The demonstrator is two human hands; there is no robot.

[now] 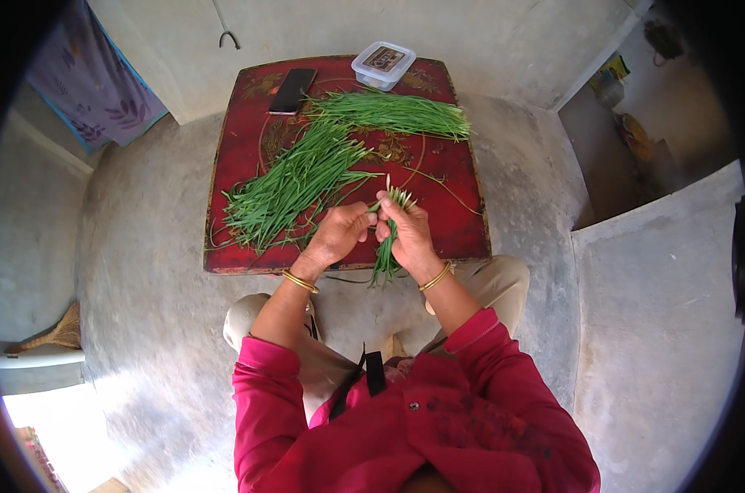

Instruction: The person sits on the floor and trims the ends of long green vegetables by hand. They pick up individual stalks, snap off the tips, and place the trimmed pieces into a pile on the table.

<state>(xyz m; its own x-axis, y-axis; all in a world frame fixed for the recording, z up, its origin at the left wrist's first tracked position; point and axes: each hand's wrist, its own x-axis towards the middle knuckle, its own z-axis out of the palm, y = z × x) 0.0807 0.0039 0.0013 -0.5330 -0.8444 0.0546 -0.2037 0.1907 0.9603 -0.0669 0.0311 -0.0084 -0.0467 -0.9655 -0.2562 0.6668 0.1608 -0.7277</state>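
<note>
My right hand [412, 233] grips a small bunch of garlic chives [385, 254], pale stem ends upward and green leaves hanging over the table's front edge. Close beside it, my left hand [340, 233] pinches a bit of green chive [374, 208] between thumb and forefinger. One white stem end sticks up above the rest of the bunch. A loose heap of chives [292, 185] lies on the red table [449, 225], just beyond my left hand. Farther back, a second, neater pile of chives [391, 113] is laid crosswise, its cut ends to the right.
A black smartphone [293, 90] and a lidded clear plastic box [383, 65] with a label sit at the table's far side. One stray chive [447, 190] lies at the right. A straw hand broom [61, 330] is at the far left, a patterned curtain [101, 80] at the upper left.
</note>
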